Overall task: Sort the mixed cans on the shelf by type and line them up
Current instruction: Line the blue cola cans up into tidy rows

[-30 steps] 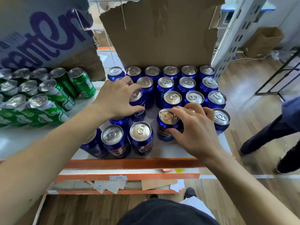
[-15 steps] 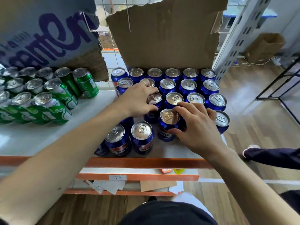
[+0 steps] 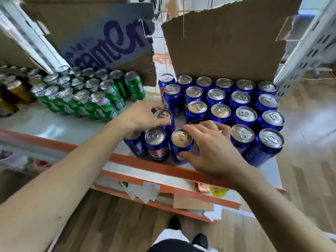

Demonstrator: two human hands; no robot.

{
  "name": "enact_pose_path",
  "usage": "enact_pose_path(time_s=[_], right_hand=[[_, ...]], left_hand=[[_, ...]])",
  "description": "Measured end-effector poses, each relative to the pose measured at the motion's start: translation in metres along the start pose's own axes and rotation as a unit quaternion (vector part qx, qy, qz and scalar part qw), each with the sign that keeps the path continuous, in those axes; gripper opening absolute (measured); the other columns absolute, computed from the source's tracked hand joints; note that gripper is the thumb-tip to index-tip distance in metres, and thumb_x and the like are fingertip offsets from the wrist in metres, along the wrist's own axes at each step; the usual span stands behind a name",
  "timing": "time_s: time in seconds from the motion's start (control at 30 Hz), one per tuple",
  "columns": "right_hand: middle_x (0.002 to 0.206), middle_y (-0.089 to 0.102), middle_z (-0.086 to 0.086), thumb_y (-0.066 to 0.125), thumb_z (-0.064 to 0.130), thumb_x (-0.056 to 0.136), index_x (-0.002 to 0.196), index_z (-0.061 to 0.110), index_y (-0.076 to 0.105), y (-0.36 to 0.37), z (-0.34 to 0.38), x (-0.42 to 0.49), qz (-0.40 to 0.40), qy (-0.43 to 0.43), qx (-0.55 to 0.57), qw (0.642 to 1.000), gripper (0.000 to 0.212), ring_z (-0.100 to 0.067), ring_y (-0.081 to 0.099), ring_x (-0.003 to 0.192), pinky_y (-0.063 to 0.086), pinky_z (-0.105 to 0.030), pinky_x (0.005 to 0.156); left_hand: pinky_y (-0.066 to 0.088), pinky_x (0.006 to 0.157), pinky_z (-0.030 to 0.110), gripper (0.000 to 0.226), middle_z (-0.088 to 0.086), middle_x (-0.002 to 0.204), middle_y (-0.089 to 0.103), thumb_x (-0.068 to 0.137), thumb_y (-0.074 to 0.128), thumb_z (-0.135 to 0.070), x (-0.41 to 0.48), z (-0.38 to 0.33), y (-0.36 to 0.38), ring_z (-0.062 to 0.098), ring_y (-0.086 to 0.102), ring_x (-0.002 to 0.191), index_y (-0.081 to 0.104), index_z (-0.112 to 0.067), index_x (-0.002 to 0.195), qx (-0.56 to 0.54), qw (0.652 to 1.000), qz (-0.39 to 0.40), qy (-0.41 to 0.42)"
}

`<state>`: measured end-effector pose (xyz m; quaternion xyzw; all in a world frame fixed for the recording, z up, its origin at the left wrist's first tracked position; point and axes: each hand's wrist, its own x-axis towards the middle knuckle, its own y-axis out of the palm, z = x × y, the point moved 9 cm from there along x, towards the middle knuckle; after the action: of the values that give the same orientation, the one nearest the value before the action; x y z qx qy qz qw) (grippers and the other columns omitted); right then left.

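Several blue cans stand upright in rows on the right half of the white shelf. Several green cans are grouped at the back left. My left hand grips the top of one blue can at the left edge of the blue group. My right hand wraps around a front-row blue can, thumb on its side and fingers spread over the can behind it. Two more blue cans stand at the front between my hands.
Torn cardboard sheets stand behind the cans. Dark bottles sit at the far left. An orange rail edges the shelf front, with a lower shelf holding paper scraps. A perforated metal upright rises at the right.
My left hand has let go of the can in the middle rows and drawn back left onto a can near the front. My right hand shifted left from one front can to another. The view tilted.
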<state>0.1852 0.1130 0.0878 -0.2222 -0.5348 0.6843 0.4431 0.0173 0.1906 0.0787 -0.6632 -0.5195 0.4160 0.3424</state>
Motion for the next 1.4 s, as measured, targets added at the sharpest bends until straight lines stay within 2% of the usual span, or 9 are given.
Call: enact_pose_path(time_s=[0.1, 0.2, 0.43, 0.6, 0.8, 0.87, 1.03, 1.2, 1.4], right_hand=[[0.146, 0.047, 0.006, 0.065, 0.054, 0.083, 0.145, 0.025, 0.039, 0.009, 0.005, 0.007, 0.024, -0.007, -0.034, 0.999, 0.073, -0.021, 0.035, 0.133, 0.022, -0.046, 0.102], [0.141, 0.049, 0.004, 0.067, 0.050, 0.084, 0.144, 0.022, 0.038, 0.015, 0.005, 0.013, 0.037, -0.005, -0.073, 0.997, 0.072, -0.022, 0.036, 0.129, 0.023, -0.044, 0.100], [0.108, 0.061, 0.006, 0.072, 0.037, 0.077, 0.106, 0.019, 0.059, 0.012, -0.004, 0.026, -0.003, 0.026, -0.123, 0.992, 0.036, -0.020, 0.041, 0.109, 0.019, -0.034, 0.088], [0.119, 0.059, 0.001, 0.078, 0.033, 0.073, 0.126, 0.018, 0.060, 0.006, -0.023, 0.032, -0.050, 0.104, -0.131, 0.985, 0.057, -0.025, 0.037, 0.119, 0.021, -0.038, 0.096], [0.135, 0.053, 0.003, 0.075, 0.046, 0.079, 0.132, 0.026, 0.056, 0.009, -0.029, 0.024, -0.073, 0.187, -0.106, 0.974, 0.059, -0.025, 0.030, 0.128, 0.025, -0.046, 0.100], [0.131, 0.055, 0.002, 0.078, 0.045, 0.076, 0.127, 0.022, 0.059, 0.004, -0.023, 0.012, -0.120, 0.190, -0.081, 0.971, 0.059, -0.027, 0.035, 0.124, 0.034, -0.051, 0.099], [0.118, 0.063, 0.005, 0.073, 0.037, 0.078, 0.115, 0.019, 0.067, 0.013, 0.017, -0.023, -0.226, 0.178, -0.043, 0.957, 0.042, -0.022, 0.050, 0.110, 0.028, -0.032, 0.084], [0.133, 0.056, 0.009, 0.069, 0.050, 0.081, 0.136, 0.022, 0.051, 0.055, 0.049, -0.007, -0.173, 0.170, 0.002, 0.970, 0.065, -0.015, 0.047, 0.118, 0.032, -0.030, 0.090], [0.130, 0.059, 0.003, 0.079, 0.038, 0.076, 0.134, 0.017, 0.053, 0.065, 0.049, 0.004, -0.180, 0.186, 0.044, 0.965, 0.067, -0.019, 0.051, 0.116, 0.044, -0.036, 0.094]], left_hand=[[0.038, 0.091, 0.018, 0.062, -0.002, 0.133, 0.063, 0.079, 0.079, -0.049, 0.002, -0.005, 0.001, 0.016, 0.056, 0.121, 0.061, -0.023, 0.133, 0.034, 0.999, -0.013, 0.005], [0.047, 0.100, 0.030, 0.059, 0.002, 0.129, 0.066, 0.080, 0.078, -0.048, 0.008, -0.006, 0.002, 0.020, 0.059, 0.120, 0.064, -0.021, 0.130, 0.049, 0.998, -0.028, 0.016], [0.045, 0.100, 0.043, 0.061, 0.015, 0.127, 0.057, 0.083, 0.071, -0.054, 0.042, -0.011, 0.003, 0.031, 0.055, 0.116, 0.064, -0.008, 0.122, 0.099, 0.993, -0.015, 0.070], [0.040, 0.095, 0.035, 0.057, 0.018, 0.129, 0.050, 0.089, 0.068, -0.047, 0.061, -0.020, 0.004, 0.032, 0.050, 0.120, 0.060, -0.006, 0.128, 0.084, 0.989, -0.001, 0.121], [0.032, 0.115, 0.038, 0.072, 0.012, 0.150, 0.039, 0.089, 0.067, -0.050, 0.055, 0.002, 0.004, 0.028, 0.042, 0.136, 0.043, -0.017, 0.148, 0.029, 0.985, -0.007, 0.167], [0.042, 0.107, 0.041, 0.075, 0.005, 0.144, 0.045, 0.083, 0.066, -0.061, 0.041, 0.025, -0.005, 0.023, 0.054, 0.122, 0.047, -0.023, 0.145, -0.028, 0.987, -0.016, 0.159], [0.047, 0.082, 0.023, 0.090, -0.016, 0.121, 0.056, 0.055, 0.062, -0.085, -0.026, 0.088, -0.002, -0.005, 0.060, 0.098, 0.051, -0.040, 0.132, -0.093, 0.982, 0.032, 0.161], [0.053, 0.078, 0.020, 0.078, -0.016, 0.113, 0.061, 0.057, 0.078, -0.065, -0.046, 0.112, 0.026, -0.003, 0.063, 0.093, 0.049, -0.046, 0.127, -0.186, 0.968, 0.001, 0.169], [0.056, 0.081, 0.020, 0.073, -0.002, 0.110, 0.061, 0.070, 0.083, -0.037, -0.031, 0.109, 0.027, 0.006, 0.064, 0.092, 0.056, -0.019, 0.135, -0.208, 0.962, -0.052, 0.170]])
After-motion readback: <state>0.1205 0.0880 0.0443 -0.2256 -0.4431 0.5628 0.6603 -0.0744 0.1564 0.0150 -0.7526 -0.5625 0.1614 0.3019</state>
